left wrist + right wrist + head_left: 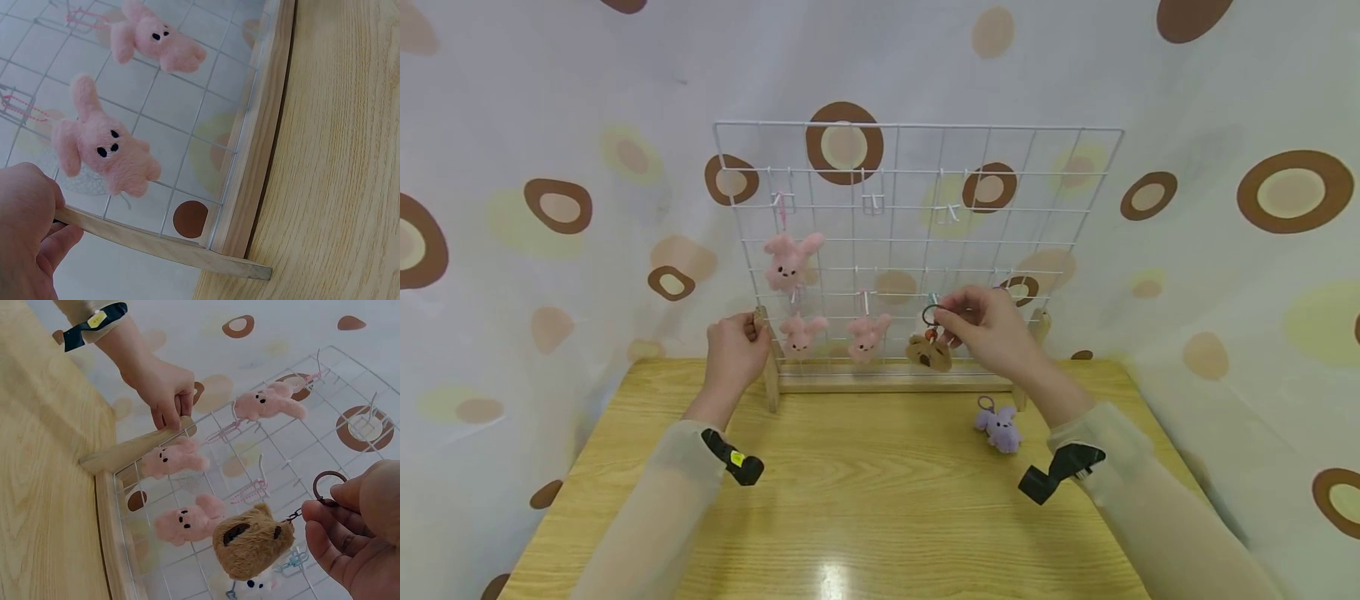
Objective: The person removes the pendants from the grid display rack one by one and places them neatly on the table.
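My left hand [735, 350] grips the top of the wooden side post [162, 245] at the left end of a white wire grid rack [917, 127]. My right hand [992, 329] pinches the dark metal ring [329, 477] of a brown plush keychain [253, 540], which dangles in front of the grid's lower right part. Behind it, a white plush [255, 585] with a blue chain is mostly hidden. Several pink bunny plush keychains hang on the left and middle hooks, among them an upper one [787, 262] and a lower one [112, 153].
A purple plush keychain [1002, 429] lies on the wooden table [850, 483] near the rack's right foot. White hooks [872, 202] sit on the upper grid. A patterned cloth [662, 67] covers the wall behind.
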`<state>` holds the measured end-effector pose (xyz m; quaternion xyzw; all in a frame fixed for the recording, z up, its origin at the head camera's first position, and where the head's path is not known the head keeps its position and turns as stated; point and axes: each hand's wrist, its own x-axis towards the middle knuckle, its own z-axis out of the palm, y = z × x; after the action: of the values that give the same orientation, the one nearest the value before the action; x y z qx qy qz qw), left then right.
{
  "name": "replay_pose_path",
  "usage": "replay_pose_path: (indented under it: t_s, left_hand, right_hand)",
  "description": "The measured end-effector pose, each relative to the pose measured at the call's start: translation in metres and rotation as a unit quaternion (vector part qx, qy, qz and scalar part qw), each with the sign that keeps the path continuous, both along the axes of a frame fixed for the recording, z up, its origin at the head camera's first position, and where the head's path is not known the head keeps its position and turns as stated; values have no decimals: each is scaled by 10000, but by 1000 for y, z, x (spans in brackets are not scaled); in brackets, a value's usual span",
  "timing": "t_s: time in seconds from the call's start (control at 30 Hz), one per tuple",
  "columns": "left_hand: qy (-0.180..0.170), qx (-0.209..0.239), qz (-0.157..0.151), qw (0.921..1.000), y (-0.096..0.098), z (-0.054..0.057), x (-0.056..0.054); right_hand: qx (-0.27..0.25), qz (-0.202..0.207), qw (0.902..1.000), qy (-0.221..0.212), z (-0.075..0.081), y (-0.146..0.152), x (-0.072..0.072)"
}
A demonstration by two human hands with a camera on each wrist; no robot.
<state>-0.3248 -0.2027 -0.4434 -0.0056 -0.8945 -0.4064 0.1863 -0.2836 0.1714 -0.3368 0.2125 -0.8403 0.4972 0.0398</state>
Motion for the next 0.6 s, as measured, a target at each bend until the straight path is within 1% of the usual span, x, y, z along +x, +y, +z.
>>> replay_pose_path:
  t_s: [0.2,0.6]
  left_hand:
    - [41,-5,-38,10000,0,0,0]
    - [92,-8,-20,10000,0,-1,-1]
  right_hand:
    - [166,-44,9997,-191,-15,12,5]
    - [177,279,9986,-415,-49,31,14]
